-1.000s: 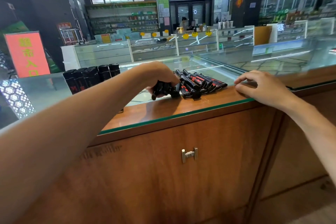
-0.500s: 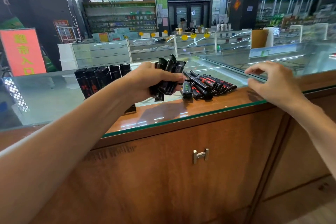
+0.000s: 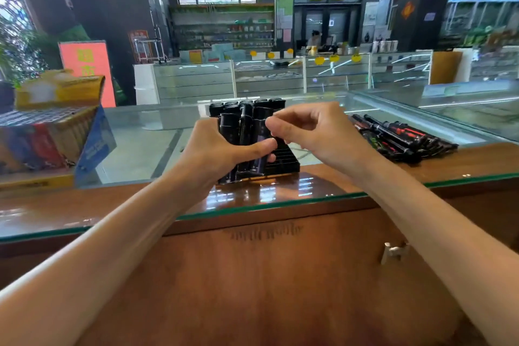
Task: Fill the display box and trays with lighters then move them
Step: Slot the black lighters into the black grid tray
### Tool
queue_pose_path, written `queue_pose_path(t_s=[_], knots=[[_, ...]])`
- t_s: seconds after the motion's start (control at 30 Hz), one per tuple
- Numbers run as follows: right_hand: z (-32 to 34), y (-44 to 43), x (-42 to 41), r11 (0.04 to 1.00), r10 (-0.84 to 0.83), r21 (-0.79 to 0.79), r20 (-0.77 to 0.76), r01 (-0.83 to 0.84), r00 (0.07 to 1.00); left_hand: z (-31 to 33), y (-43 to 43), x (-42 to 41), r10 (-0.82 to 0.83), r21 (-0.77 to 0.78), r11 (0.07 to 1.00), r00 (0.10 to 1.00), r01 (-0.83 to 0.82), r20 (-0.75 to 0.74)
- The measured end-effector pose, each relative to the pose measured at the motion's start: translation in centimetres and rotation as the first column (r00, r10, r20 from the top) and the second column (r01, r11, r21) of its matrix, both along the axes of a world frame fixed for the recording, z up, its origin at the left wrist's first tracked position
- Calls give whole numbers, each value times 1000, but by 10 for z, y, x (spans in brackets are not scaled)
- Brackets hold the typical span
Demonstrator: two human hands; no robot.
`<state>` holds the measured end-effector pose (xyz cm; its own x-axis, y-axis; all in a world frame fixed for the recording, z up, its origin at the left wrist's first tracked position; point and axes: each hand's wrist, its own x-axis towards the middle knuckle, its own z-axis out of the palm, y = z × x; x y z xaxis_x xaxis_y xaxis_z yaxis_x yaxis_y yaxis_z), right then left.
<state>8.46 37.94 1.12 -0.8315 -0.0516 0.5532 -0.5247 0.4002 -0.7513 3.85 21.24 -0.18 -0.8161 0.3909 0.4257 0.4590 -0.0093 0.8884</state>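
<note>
Left grip (image 3: 224,149) curled tight, thumb across; right grip (image 3: 317,132) pinches, fingers bent

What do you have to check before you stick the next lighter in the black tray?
1. Left hand grips the bunch of lighters: ok.
2. Right hand pinches one lighter from the bunch: ok.
3. Tray has free slots in front: ok.
4. Back row stands upright: ok.
5. Pinched lighter is the right way up: cannot tell, blurred.
6. Spare pile lies beside the tray: ok.
</note>
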Motion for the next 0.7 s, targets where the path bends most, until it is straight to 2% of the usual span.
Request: queue_pose_path(t_s=[0.1,0.17,0.33,0.53,0.7], knots=[[-3,-18,-13,999,12,-39,4,-12,1000,-2,-17,-4,6,-14,1000,1000,-6,-21],[-4,-26,-21,997,16,-76,24,-15,1000,-3,-26,-9,-44,23,999,998,43,45],[-6,-28,-34,973,88,-218,62,-73,994,0,-46,-28,-5,136,990,977,-25,215],[-7,-21,-44,982,-17,-189,43,25,999,8,-61,-50,-64,119,993,901,14,430],[-5,-17,-48,986,-1,-165,32,6,999,7,-64,-59,-170,224,973,805,47,569]])
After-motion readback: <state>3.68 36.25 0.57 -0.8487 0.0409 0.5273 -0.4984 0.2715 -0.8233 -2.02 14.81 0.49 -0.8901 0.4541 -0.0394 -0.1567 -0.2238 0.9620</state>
